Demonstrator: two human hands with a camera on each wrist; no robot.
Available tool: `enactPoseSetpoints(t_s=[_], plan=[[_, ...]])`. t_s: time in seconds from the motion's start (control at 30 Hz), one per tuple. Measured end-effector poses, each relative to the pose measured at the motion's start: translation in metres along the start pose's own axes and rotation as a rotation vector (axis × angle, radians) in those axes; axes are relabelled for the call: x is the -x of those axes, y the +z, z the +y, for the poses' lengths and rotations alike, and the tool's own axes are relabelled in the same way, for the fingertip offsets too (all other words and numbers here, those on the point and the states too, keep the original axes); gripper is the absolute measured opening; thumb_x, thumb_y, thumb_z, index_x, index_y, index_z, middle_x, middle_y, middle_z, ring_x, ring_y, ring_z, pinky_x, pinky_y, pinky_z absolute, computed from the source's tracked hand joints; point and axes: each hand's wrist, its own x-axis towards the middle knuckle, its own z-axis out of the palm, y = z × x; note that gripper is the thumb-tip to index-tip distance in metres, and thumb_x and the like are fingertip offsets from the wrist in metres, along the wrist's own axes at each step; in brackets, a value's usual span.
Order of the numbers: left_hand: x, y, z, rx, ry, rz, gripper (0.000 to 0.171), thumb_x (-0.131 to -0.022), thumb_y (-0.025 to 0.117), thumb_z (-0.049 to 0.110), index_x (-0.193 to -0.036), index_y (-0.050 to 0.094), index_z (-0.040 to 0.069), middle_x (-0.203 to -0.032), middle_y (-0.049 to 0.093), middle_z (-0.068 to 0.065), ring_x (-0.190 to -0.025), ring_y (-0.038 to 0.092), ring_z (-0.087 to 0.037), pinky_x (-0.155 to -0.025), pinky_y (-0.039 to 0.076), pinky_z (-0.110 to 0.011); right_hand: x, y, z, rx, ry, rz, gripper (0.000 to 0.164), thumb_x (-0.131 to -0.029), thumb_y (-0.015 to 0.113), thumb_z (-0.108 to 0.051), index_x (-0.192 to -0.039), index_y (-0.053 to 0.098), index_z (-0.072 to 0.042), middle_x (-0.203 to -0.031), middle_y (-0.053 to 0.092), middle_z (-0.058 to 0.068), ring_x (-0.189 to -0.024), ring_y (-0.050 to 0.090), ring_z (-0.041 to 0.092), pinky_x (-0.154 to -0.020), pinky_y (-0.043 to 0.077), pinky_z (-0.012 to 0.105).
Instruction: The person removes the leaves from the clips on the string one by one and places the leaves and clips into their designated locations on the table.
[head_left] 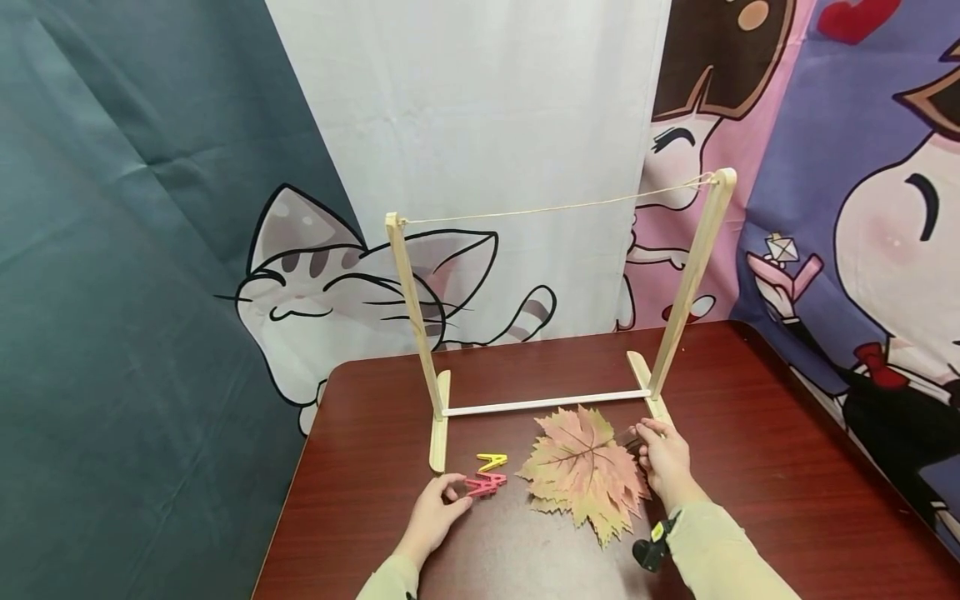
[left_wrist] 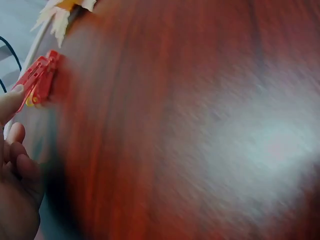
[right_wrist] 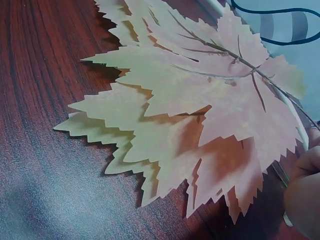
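Observation:
My left hand (head_left: 437, 512) is at the front left, its thumb and a finger pinching the handle end of a red clothespin (head_left: 481, 487). Another red clothespin (head_left: 492, 477) lies against it, and a yellow clothespin (head_left: 492, 461) sits just beyond. In the left wrist view the red clothespins (left_wrist: 46, 75) overlap. On the right, my right hand (head_left: 666, 457) pinches the stem of a maple leaf (head_left: 581, 458). That leaf tops a stack of several pink, yellow-green leaves, whose toothed edges fan out in the right wrist view (right_wrist: 200, 115). The right fingertips are partly cut off there.
A wooden stand holds two upright posts (head_left: 692, 287) with a string (head_left: 558, 207) tied between their tops. A white bar (head_left: 547, 402) joins its feet, behind the leaves. The brown table (head_left: 360, 500) meets printed curtains (head_left: 525, 125) at the back.

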Motion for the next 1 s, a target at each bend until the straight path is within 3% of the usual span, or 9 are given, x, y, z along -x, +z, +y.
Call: enactPoseSetpoints(t_s=[0.3,0.6,0.8,1.0], plan=[[0.009,-0.002,-0.004,-0.183,0.044,0.012,0.031,-0.076,0.076,0.021,-0.104,0.065,0.015,-0.08,0.047,0.007,-0.067,0.043,-0.004,-0.06,0.036,-0.024,-0.002,-0.004,-0.003,-0.015,0.04,-0.073,0.049,-0.098,0.046,-0.017,-0.141,0.032,0.002,-0.077,0.066,-0.012,-0.048,0.042,-0.005,-0.04,0.034,0.011],[0.011,0.002,-0.004,-0.383,0.076,0.013,0.031,-0.074,0.076,0.024,-0.103,0.066,0.018,-0.079,0.044,0.01,-0.06,0.04,-0.002,-0.054,0.035,-0.023,-0.006,-0.004,-0.005,-0.056,0.081,-0.031,0.045,-0.096,0.05,-0.021,-0.133,0.04,0.002,-0.077,0.068,-0.007,-0.046,0.044,-0.004,-0.038,0.033,0.012],[0.01,0.004,-0.004,-0.4,0.078,0.009,0.033,-0.073,0.075,0.024,-0.103,0.065,0.018,-0.079,0.043,0.012,-0.059,0.039,-0.002,-0.053,0.035,-0.023,-0.005,-0.008,-0.007,-0.055,0.093,-0.031,0.045,-0.096,0.048,-0.02,-0.134,0.039,0.001,-0.077,0.068,-0.008,-0.046,0.045,-0.003,-0.039,0.034,0.011],[0.006,0.003,-0.003,-0.333,0.052,-0.015,0.039,-0.072,0.076,0.029,-0.107,0.063,0.017,-0.082,0.046,0.01,-0.067,0.045,-0.004,-0.059,0.04,-0.026,-0.005,-0.014,-0.011,-0.04,0.096,-0.043,0.048,-0.097,0.047,-0.021,-0.139,0.036,0.0,-0.079,0.069,-0.009,-0.046,0.045,-0.003,-0.041,0.035,0.012]])
